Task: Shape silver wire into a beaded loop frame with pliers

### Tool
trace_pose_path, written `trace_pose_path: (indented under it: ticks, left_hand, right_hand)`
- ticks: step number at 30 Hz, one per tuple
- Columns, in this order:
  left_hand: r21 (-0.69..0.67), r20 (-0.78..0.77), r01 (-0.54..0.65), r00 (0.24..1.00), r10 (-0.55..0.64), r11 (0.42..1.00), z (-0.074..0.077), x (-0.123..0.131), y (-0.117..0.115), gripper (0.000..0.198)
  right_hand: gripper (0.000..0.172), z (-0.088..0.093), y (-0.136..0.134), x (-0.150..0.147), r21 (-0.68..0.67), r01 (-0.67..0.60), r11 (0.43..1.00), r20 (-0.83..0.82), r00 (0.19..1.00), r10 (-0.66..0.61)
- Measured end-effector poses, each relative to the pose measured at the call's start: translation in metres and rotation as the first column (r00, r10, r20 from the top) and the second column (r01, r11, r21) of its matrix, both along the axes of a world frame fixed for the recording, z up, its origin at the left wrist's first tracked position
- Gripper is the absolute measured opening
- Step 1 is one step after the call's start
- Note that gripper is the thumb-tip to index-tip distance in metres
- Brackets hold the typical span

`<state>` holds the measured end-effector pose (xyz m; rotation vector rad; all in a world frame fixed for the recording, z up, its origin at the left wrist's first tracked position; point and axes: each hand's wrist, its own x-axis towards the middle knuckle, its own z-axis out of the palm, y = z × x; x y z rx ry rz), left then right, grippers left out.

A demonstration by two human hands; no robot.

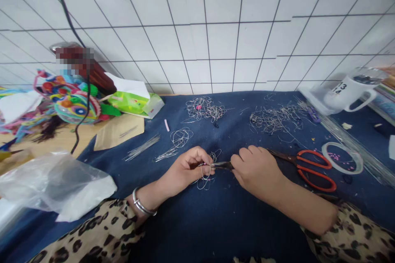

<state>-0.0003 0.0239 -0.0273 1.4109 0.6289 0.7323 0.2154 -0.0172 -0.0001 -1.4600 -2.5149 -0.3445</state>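
Observation:
Between the thumb and fingers of my left hand (191, 168) is a looped piece of thin silver wire (203, 183) with small pink beads on it. My right hand (258, 171) is closed around a pair of pliers (222, 165), whose handles are mostly hidden in the fist. The plier tips meet the wire right at my left fingertips. Just right of my right hand lie scissors with red handles (314, 160), their dark blades pointing toward the knuckles. Beyond my left hand rest a coil of wire (181, 137) and some short straight wires (166, 154).
Tangled wire heaps (205, 109) (274, 118) lie farther back on the dark blue cloth (185, 222). A shallow clear ring-shaped dish (358, 168) holds pink beads. At the right stands a white mug (348, 92); at the left are a plastic bag (58, 185), colourful yarn-like items (75, 104) and a hanging black cable (88, 90).

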Motion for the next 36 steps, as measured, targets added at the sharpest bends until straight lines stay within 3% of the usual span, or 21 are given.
trace_pose_path:
  ticks: [27,36]
  left_hand:
    - [0.015,-0.038,0.025,0.999,-0.025,1.000,-0.0005,-0.0022,0.0011,0.007]
    - [0.019,-0.058,0.031,0.998,-0.030,0.999,0.0016,-0.0017,0.0013,0.008]
  right_hand:
    - [0.011,-0.0054,0.0002,-0.0001,-0.079,0.011,0.997,-0.021,1.000,-0.013]
    - [0.014,-0.0056,0.0009,-0.0005,-0.018,-0.003,1.000,-0.012,1.000,0.003]
